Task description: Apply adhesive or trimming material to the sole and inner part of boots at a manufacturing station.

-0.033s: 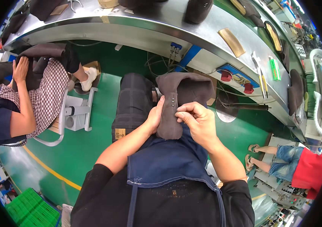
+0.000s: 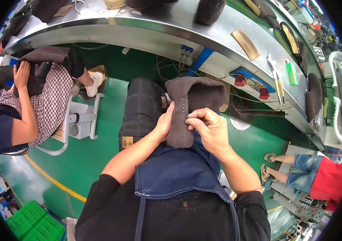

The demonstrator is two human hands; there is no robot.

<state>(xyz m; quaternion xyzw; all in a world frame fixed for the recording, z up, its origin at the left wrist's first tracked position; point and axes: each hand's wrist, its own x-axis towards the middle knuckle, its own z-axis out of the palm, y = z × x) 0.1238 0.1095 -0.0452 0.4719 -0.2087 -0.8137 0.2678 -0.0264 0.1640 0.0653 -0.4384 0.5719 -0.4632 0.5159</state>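
Observation:
A dark brown suede boot upper lies over my lap, its narrow end toward me and its wide, hollow part farther off. A short row of small shiny metal bits runs along its middle strip. My left hand grips its left edge, thumb on top and the other fingers hidden beneath. At the right edge, my right hand is closed in a pinch, thumb against forefinger. Whatever sits between those fingertips is too small to make out.
A metal workbench curves across the far side, bearing a tan curved piece, pliers and a green packet. One co-worker sits at left; another person is at right. Green crates stand lower left.

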